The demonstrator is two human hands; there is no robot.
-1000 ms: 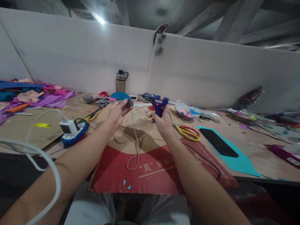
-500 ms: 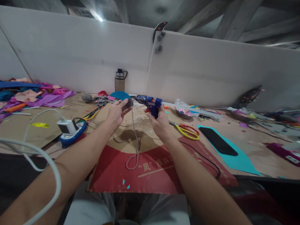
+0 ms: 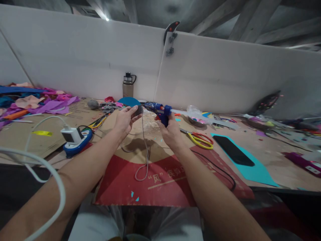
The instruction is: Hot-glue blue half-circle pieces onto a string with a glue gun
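Observation:
My left hand point(image 3: 127, 119) pinches a small dark grey piece point(image 3: 138, 110) between thumb and fingers; its exact kind is unclear. A thin grey cord point(image 3: 144, 140) hangs from beside that piece and ends in a loop on the red-and-tan cardboard point(image 3: 117, 180). My right hand point(image 3: 171, 129) is wrapped round the handle of a blue hot glue gun point(image 3: 163, 113). Its nozzle points left, at or very close to the dark piece; whether they touch I cannot tell. A pale glue stick point(image 3: 177, 111) sticks out of the gun's back end.
Scissors with red and yellow handles point(image 3: 200, 140) lie right of my right hand. Beyond them a black phone point(image 3: 233, 150) rests on turquoise sheet point(image 3: 265, 175). At left stand a blue power strip point(image 3: 77, 145) and white cable point(image 3: 60, 187). A bottle point(image 3: 128, 88) stands behind.
The glue gun has tilted slightly, and the glue stick behind it now shows clearly. My left hand with the dark piece stays almost still.

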